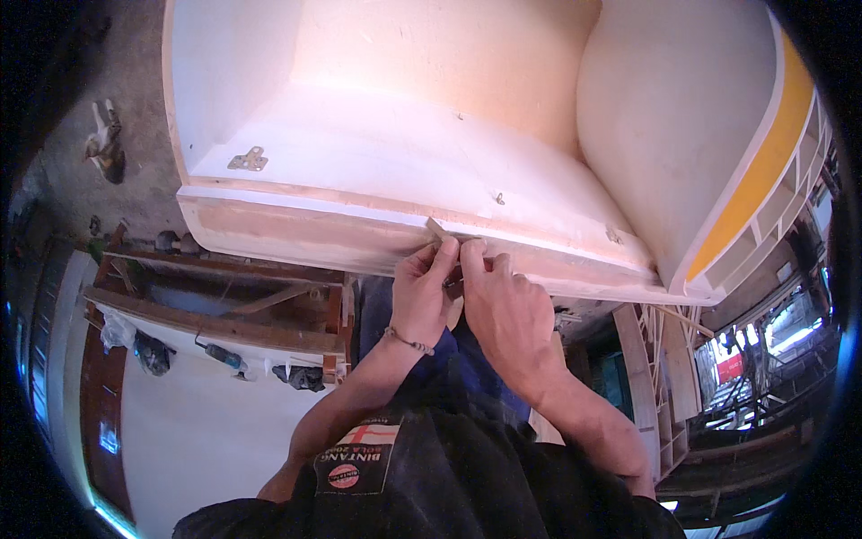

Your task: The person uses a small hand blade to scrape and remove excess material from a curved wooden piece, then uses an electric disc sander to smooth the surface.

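Both hands meet at the front rail (303, 228) of a large white-painted wooden cabinet. My left hand (423, 290) pinches a short, thin tan strip (436, 227) between thumb and fingers. One end of it sticks out past the thumb, over the rail's edge; its material is unclear. Against those fingertips, my right hand (508, 303) has its fingers curled, and what they grip is hidden. A metal hinge (248, 160) is fixed inside the cabinet at the left, and a second hinge (614, 234) sits near the right corner. A small metal catch (500, 199) stands behind the rail.
To the right rises a curved panel with a yellow band (754, 202). At lower left, a power tool (225, 356) and plastic bags (151, 352) lie along a brown-framed white panel (202, 431). A cat (102, 143) is on the floor. Wooden frames (663, 377) stand at right.
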`<state>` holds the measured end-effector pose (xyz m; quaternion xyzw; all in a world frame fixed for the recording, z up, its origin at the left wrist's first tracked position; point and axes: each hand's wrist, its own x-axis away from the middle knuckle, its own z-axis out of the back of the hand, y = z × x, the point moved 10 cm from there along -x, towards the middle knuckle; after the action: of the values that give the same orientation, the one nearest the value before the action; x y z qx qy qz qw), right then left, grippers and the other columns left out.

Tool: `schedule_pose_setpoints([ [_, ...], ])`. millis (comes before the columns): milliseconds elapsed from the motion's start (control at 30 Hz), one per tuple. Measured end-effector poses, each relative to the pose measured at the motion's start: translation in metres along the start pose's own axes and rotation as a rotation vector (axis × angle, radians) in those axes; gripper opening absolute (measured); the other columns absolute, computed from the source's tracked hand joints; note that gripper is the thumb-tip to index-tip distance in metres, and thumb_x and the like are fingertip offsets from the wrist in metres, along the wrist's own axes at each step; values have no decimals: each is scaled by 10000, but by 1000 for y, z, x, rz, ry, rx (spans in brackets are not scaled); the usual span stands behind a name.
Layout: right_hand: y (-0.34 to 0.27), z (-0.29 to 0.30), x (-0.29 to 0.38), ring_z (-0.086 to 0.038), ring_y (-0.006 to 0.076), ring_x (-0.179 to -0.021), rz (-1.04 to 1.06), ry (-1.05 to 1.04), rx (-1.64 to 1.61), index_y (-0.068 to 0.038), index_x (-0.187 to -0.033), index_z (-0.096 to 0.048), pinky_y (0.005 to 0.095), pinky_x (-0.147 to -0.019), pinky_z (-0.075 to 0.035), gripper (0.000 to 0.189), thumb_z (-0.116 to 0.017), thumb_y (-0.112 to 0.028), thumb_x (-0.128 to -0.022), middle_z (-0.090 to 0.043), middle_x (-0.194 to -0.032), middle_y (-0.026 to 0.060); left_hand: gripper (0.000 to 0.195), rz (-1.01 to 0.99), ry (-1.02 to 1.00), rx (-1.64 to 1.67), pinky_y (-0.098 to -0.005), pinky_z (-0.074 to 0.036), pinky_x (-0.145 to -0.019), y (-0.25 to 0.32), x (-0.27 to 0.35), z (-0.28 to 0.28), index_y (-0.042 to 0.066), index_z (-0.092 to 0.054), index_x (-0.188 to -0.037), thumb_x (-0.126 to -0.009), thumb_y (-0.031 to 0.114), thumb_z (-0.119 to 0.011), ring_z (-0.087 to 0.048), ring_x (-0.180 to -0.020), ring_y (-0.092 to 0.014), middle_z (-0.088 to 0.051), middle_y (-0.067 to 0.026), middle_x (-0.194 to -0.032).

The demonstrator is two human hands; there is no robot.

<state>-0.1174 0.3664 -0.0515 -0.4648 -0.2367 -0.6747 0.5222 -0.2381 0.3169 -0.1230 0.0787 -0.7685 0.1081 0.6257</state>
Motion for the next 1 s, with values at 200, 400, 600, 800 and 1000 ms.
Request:
schedule_pose_setpoints([
  [200,5,2,12,-763,293,-652,-16,14,22,-9,-1282,-572,365,-533,-608,322,-616,-140,-991,-697,-864,165,307,81,-58,-29,-327,-617,-854,-17,17,-6,-23,-709,-1238,-1136,240,-587,-757,-1011,-194,-779,-125,-1118],
  [400,7,-3,4,-761,287,-651,-11,19,14,-13,-1258,-574,360,-536,-609,304,-624,-140,-986,-690,-851,166,321,51,-68,9,-336,-621,-868,-17,7,-3,-23,-702,-1262,-1151,236,-549,-753,-1018,-197,-775,-134,-1134],
  [600,10,-1,13,-758,287,-646,-23,22,15,-20,-1258,-570,366,-532,-607,298,-619,-141,-991,-689,-861,167,315,54,-56,-44,-327,-618,-862,-15,11,-11,-21,-704,-1260,-1150,230,-549,-749,-1008,-190,-777,-130,-1116],
  [800,15,-7,7,-759,296,-652,-35,9,36,-26,-1262,-567,369,-536,-609,297,-612,-149,-996,-693,-875,153,294,52,-44,14,-313,-606,-845,-25,11,-6,-18,-707,-1237,-1149,218,-555,-742,-971,-176,-772,-112,-1088],
  [1000,17,-6,12,-767,304,-668,-21,23,16,-20,-1275,-561,375,-549,-617,309,-598,-160,-1003,-703,-875,162,268,17,-15,-5,-319,-601,-823,-19,8,-13,6,-716,-1224,-1144,214,-567,-744,-958,-173,-773,-98,-1083],
])
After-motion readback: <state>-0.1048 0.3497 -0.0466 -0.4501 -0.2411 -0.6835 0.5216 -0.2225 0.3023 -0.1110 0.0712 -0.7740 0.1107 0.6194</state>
